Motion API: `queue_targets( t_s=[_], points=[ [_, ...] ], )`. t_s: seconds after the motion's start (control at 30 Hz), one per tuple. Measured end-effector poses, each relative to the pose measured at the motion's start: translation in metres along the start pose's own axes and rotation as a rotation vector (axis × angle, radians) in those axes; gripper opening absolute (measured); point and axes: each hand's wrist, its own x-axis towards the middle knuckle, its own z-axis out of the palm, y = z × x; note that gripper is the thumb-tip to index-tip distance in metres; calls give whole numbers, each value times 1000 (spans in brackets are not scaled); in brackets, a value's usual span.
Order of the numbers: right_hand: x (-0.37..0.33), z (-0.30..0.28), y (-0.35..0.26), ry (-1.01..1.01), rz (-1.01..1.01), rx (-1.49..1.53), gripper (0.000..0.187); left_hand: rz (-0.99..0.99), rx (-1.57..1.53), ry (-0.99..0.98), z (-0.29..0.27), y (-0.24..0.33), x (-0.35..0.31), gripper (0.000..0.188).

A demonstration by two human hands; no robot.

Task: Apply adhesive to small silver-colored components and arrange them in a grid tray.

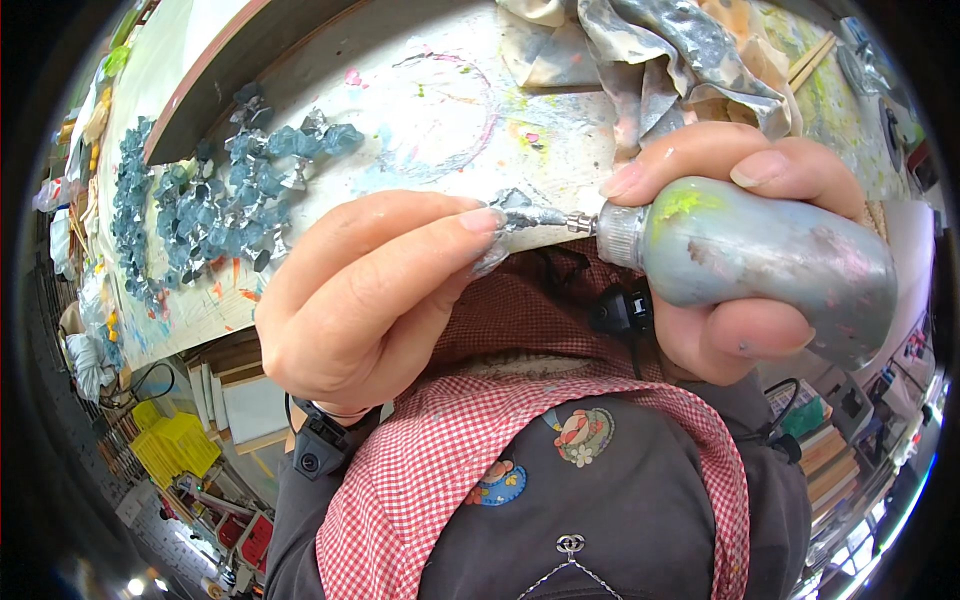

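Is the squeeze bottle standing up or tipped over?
Tipped: the right hand holds the bottle sideways, its metal nozzle pointing toward the left hand.

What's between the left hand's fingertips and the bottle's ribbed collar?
In the head view: a grey-smeared piece pinched by the left hand, then the metal nozzle of the bottle. Whether piece and nozzle touch, I can't tell.

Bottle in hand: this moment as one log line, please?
left hand: pinching small grey piece | right hand: holding grey bottle sideways, metal tip toward it | table: blue-grey pieces, stained cloth
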Motion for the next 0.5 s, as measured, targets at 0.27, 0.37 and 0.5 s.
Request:
queue_targets(
  t_s=[0.27,0.37,0.5],
  points=[
    [9,33,-22,330,218,-75,65,-60,-25,38,1,2,-2,30],
    [8,32,-23,441,293,-103,65,-70,-16,36,0,2,-2,30],
    [0,18,-11,239,80,-51,65,-58,-7,38,0,2,-2,30]
  ],
)
